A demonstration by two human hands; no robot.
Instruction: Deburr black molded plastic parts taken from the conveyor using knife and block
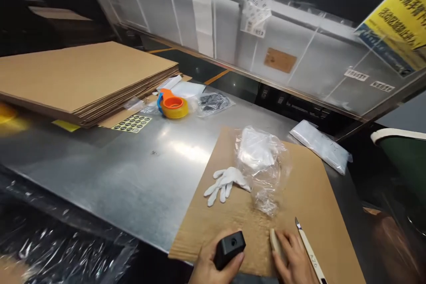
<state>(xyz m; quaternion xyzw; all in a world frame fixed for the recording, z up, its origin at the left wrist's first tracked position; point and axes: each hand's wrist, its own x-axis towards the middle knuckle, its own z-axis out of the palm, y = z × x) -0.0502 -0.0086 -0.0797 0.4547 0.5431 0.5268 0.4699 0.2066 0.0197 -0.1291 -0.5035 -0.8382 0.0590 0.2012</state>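
My left hand (213,266) is closed around a small black block-shaped object (229,250) with a round hole in its end, over the near part of a cardboard sheet (309,186). My right hand (294,259) grips a tan, rounded, flat piece (277,245) whose kind I cannot make out; the fingers cover part of it. Just right of that hand lies a scalpel-like knife (309,248) with a pale, marked handle, its blade pointing away from me. Farther up the sheet rest a white glove (226,183) and a clear plastic bag (258,155) with white contents.
A stack of flat cardboard (86,77) stands at the left. Near it are a tape dispenser (173,104), a sheet of round stickers (132,123) and a bagged dark item (214,103). A white plastic packet (319,145) lies far right. Black plastic (73,230) hangs at the near left.
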